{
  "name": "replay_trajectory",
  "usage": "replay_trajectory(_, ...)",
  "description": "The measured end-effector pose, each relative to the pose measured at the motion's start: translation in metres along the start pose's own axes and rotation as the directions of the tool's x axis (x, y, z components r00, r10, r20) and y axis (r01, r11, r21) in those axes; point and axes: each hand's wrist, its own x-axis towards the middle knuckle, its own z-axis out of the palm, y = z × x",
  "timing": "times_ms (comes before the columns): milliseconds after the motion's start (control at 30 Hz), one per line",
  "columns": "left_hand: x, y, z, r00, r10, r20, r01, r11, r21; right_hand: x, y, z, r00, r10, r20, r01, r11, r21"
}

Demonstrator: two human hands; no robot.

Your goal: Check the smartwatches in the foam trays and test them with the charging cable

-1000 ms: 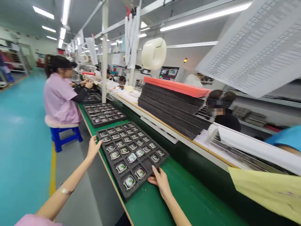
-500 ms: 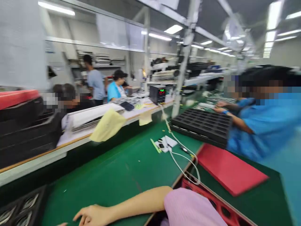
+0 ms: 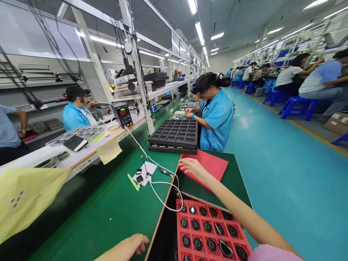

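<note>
My right hand (image 3: 193, 169) reaches out over the left part of a flat red sheet (image 3: 214, 165), its fingers stretched; whether they touch the sheet I cannot tell. Low in the view, my left hand (image 3: 133, 243) hovers or rests by the green bench's wooden edge, fingers apart and holding nothing. Between my arms sits a red tray (image 3: 189, 232) with rows of compartments, each with a round black watch-like piece (image 3: 198, 243). My right forearm passes over its far right side.
A stack of black compartment trays (image 3: 174, 136) stands beyond the sheet. White cable (image 3: 163, 204) loops over the bench edge near a light-green stick (image 3: 133, 182) and small black parts. A co-worker in blue (image 3: 217, 119) sits beyond. A display unit (image 3: 122, 114) stands on the left shelf.
The view has swung right. My right hand has moved from the green bench top to the red sheet. The filled red tray and my left hand now show more fully.
</note>
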Motion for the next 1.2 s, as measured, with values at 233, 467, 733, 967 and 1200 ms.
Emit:
replay_trajectory(233,0.156,0.102,-0.01,0.966,0.228,-0.122,-0.256,0.775,-0.578,0.069,-0.021,-0.101,0.9,-0.032,-0.435,0.095,0.988,0.124)
replay_trajectory(467,0.28,0.146,-0.043,0.948,0.004,-0.32,-0.271,0.54,-0.797,0.103,-0.033,-0.118,0.885,0.124,-0.45,-0.057,0.986,0.16)
replay_trajectory(733,0.351,0.161,-0.062,0.915,-0.262,-0.308,-0.237,0.272,-0.933,0.138,-0.065,-0.111,0.857,0.191,-0.479,-0.114,0.976,0.185)
replay_trajectory(967,0.363,0.159,-0.079,0.941,-0.273,-0.197,-0.168,0.127,-0.978,0.157,-0.096,-0.094,0.921,0.069,-0.384,0.023,0.973,0.231)
replay_trajectory(1200,0.371,0.179,-0.094,0.932,-0.307,-0.191,-0.175,0.079,-0.981,0.139,-0.133,-0.096,0.902,-0.066,-0.426,0.175,0.959,0.223)
